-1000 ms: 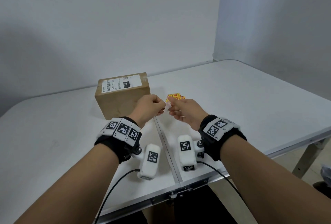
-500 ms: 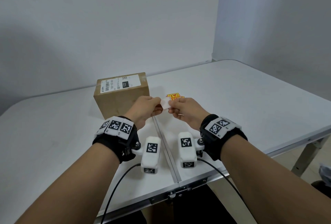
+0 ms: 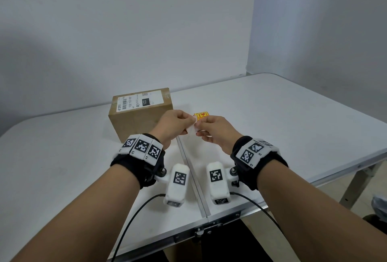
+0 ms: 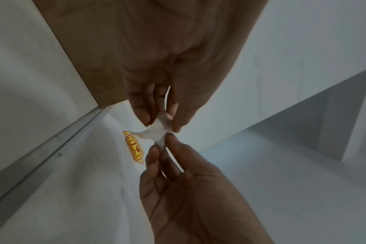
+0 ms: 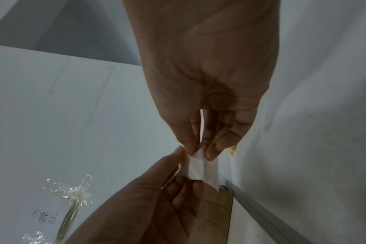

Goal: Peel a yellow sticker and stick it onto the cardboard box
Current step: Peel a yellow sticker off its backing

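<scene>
A brown cardboard box with a white shipping label stands at the back left of the white table. Just right of it, my left hand and right hand pinch a small white sticker piece from opposite ends, above the table. Only its white side shows; it is bent between the fingertips. Behind the hands a yellow sticker with red print lies flat on the table.
A metal seam runs down the table's middle, below the hands. The table's front edge is close to my forearms. Crinkled clear tape shows on a white surface in the right wrist view. Walls stand behind and to the right.
Both hands stayed together above the seam. The white piece between the fingertips has come more into view, and the left wrist has turned a little.
</scene>
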`<state>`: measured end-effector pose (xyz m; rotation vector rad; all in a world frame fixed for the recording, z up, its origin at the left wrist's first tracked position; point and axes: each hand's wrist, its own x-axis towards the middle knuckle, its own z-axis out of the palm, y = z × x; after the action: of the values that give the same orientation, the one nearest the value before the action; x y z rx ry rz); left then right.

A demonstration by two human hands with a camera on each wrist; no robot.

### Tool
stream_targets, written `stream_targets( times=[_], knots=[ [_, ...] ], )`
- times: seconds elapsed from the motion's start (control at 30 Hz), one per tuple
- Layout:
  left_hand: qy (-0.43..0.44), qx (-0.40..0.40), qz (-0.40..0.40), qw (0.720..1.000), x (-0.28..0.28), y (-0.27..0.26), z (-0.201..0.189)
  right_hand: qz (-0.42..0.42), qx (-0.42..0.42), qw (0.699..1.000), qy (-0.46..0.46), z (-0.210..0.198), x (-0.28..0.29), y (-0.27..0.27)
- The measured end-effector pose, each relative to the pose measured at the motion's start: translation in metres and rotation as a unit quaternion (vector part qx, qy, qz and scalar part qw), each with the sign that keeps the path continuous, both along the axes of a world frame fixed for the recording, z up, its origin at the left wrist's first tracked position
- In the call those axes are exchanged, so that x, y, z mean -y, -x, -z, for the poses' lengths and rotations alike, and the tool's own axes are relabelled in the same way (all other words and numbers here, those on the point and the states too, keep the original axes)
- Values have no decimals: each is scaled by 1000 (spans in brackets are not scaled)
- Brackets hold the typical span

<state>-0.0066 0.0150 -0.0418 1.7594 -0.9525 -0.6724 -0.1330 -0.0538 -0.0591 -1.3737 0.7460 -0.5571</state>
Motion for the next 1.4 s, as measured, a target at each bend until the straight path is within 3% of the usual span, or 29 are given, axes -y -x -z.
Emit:
stream_targets(
  times=[0.33,0.5,0.9,1.4],
  knots=[
    [35,-131,-10,991,-2,-1,6,33,13,999,-33,-5,2,0],
    [65,-184,-53,979,-3,-7,5,44,24,996,-72,-4,7,6],
    [94,-254,-84,959,-3,-12,1,66,55,991,-103,-1,7,3],
    [122,-219,-105,962,-8,-9,4,82,17,988,-127,3,18,5]
  ],
)
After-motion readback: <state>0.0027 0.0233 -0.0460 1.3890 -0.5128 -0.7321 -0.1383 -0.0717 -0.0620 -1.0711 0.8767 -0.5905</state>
